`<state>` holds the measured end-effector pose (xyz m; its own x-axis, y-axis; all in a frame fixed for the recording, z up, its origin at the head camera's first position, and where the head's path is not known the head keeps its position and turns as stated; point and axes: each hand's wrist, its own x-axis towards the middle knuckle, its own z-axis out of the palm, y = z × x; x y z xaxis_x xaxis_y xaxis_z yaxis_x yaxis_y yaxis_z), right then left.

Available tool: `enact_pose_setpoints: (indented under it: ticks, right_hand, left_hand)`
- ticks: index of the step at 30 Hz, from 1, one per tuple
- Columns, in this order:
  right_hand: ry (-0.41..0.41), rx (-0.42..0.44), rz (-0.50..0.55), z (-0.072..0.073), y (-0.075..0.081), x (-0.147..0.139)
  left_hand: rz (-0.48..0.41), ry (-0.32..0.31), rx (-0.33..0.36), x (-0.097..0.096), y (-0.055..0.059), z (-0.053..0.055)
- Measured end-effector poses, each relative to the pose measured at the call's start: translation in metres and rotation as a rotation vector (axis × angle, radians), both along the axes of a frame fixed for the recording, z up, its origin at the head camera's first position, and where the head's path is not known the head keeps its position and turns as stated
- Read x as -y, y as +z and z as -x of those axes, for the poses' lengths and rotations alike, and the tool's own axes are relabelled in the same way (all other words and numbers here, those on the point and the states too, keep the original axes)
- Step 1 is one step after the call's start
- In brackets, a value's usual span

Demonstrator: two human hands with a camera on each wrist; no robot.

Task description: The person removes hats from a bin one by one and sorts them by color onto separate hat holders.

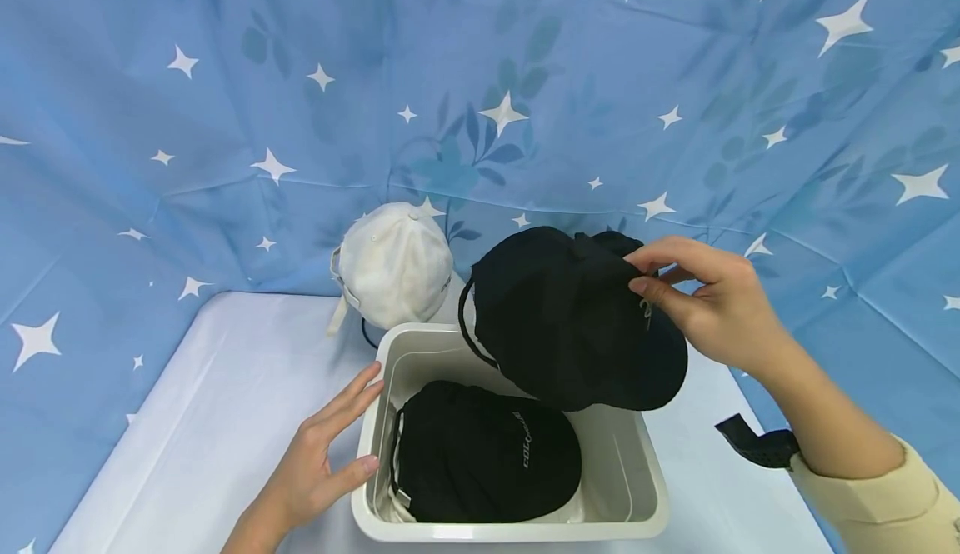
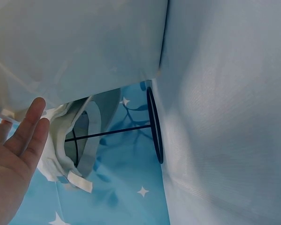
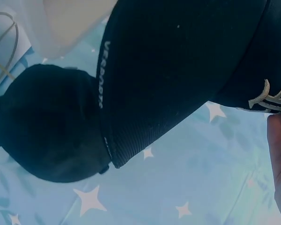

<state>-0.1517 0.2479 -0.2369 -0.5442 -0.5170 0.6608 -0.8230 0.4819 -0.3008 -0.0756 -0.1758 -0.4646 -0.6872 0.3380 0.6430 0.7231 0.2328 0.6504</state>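
Note:
My right hand [image 1: 720, 304] pinches a black cap [image 1: 570, 329] between thumb and fingers, near the light lettering on its front. The cap hangs tilted over the back right of a pale grey bin [image 1: 660, 496], its brim pointing right. Inside the bin lies another black cap [image 1: 487, 454] with light letters on the front, something white showing beneath it. Against the bin's left side rests my left hand [image 1: 322, 446], fingers straight, fingertips at the rim. In the left wrist view those fingers [image 2: 37, 136] touch the bin's outer wall [image 2: 84, 47].
Behind the bin to the left, a white cap [image 1: 397, 262] sits on a black wire stand [image 2: 154, 126]. A further black cap [image 3: 56, 122] stands behind the held one. A blue star-patterned cloth [image 1: 525, 62] hangs around the white-covered table [image 1: 225, 387].

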Motion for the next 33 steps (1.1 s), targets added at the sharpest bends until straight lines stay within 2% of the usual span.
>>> enact_pose_setpoints:
  ticks: [11, 18, 25, 33]
  right_hand:
    - [-0.155, -0.039, 0.035, 0.003, 0.015, -0.016]
    - [-0.247, -0.042, 0.084, 0.012, 0.022, -0.028]
    - [-0.336, -0.037, 0.053, 0.02, 0.027, -0.038]
    - [-0.41, -0.029, 0.009, 0.035, 0.022, -0.05]
  left_hand:
    - [-0.009, -0.003, -0.008, 0.0, -0.001, 0.0]
    - [-0.008, -0.003, -0.007, 0.0, -0.001, 0.001]
    - [-0.008, -0.003, -0.01, 0.0, 0.0, 0.001]
    - [-0.007, -0.001, 0.0, 0.0, 0.0, 0.0]
